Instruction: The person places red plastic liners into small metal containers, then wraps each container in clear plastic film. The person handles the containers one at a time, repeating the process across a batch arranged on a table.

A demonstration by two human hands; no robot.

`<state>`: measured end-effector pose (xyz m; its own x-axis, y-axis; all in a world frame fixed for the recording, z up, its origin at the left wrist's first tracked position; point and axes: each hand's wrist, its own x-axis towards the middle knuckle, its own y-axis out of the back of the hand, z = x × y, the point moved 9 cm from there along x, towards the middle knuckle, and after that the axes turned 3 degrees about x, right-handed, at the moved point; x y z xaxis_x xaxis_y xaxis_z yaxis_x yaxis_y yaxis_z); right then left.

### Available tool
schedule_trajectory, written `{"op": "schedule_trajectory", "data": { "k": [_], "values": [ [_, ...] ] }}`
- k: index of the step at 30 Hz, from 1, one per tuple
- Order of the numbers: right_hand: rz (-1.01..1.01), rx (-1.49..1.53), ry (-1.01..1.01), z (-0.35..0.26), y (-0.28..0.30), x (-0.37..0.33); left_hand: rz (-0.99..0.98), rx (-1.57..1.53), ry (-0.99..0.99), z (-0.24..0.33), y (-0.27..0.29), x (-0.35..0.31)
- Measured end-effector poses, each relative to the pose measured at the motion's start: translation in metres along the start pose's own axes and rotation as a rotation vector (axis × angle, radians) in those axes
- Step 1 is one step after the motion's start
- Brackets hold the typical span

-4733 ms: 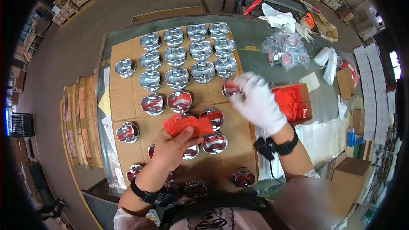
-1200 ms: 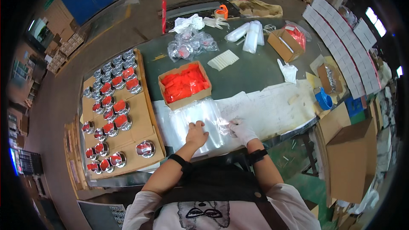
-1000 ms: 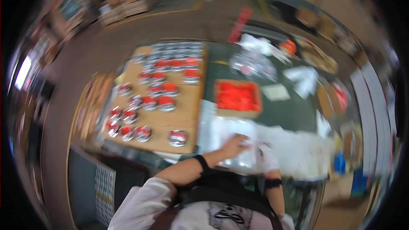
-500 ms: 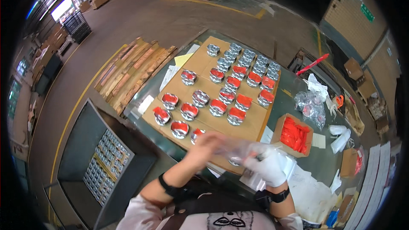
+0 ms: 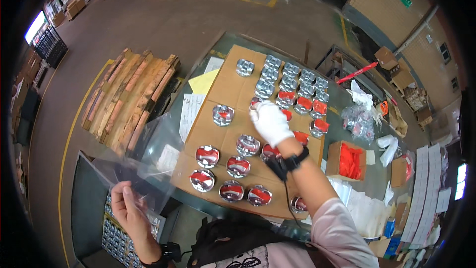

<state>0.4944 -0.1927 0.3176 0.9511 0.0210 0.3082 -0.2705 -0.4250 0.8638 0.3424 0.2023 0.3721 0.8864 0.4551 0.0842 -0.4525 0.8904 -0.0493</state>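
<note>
The right hand, gloved, closed its grip on a metal part at twelve o'clock; the left hand pinched a clear bag; one-handed, the part risked slipping, knocking neighbours across the cardboard sheet.

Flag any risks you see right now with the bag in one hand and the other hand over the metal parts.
The clear plastic bag hangs limp from the left hand, off the table edge; it may snag or slip. The gloved right hand reaches among closely packed metal parts on the cardboard sheet, so its forearm could knock neighbours.
</note>
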Motion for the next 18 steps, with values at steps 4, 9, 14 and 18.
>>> {"op": "schedule_trajectory", "data": {
  "k": [4,9,14,18],
  "values": [
    [-0.265,-0.35,-0.212,0.056,-0.066,0.031,-0.024,0.156,-0.062,0.011,0.014,0.022],
    [-0.337,-0.235,-0.278,0.072,-0.064,0.025,-0.161,0.276,-0.104,0.006,-0.023,0.022],
    [-0.04,0.324,-0.3,0.039,0.072,-0.045,-0.616,0.445,-0.266,0.013,-0.152,-0.021],
    [0.107,0.919,-0.47,0.027,0.187,-0.161,-1.224,0.709,-0.717,-0.019,-0.283,-0.151]
  ]
}}
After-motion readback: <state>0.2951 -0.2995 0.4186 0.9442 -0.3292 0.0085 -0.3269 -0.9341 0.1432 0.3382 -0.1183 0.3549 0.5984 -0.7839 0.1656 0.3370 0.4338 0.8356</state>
